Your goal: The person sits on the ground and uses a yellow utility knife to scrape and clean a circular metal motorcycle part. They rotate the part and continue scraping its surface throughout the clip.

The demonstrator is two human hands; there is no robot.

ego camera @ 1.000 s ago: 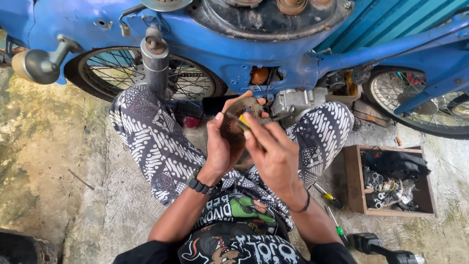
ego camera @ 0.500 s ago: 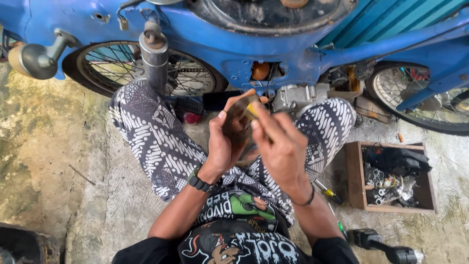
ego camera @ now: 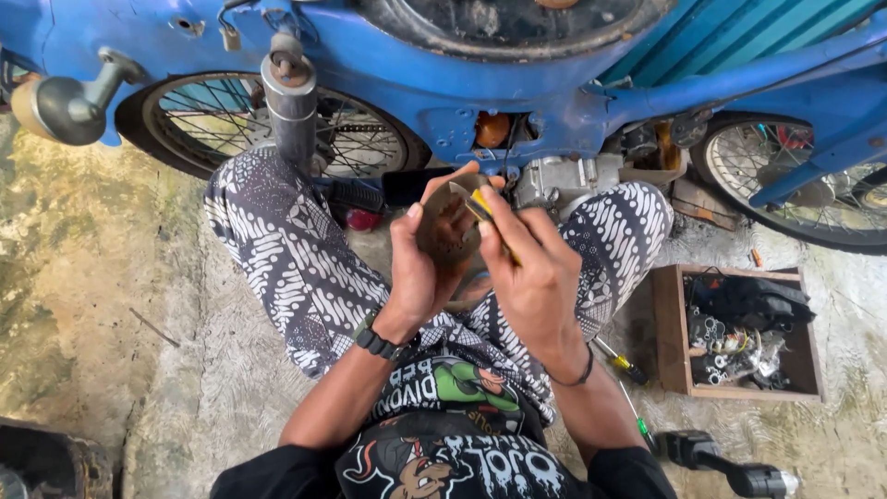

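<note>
**Brown part worked at with a yellow tool**

Near the body, screwdrivers (ego camera: 626,368) are seen on the floor by the right knee. Between the knees, a brown part (ego camera: 447,229) is gripped in the left hand (ego camera: 420,263), fingers clamped around its edge. A yellow tool (ego camera: 482,209) is pinched in the right hand (ego camera: 534,277) and pressed against the part. Rightward, a wooden box (ego camera: 667,323) of parts is set. Beyond, a blue motorbike (ego camera: 517,102) is parked.

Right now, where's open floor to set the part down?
Free: the concrete floor to the left of the patterned leg, below the spoked wheel. A smaller bare strip runs along the far right, below the wooden box. Crowded: both hands, left and right, meet on the brown part; screwdrivers and a black tool sit at the right knee.
</note>
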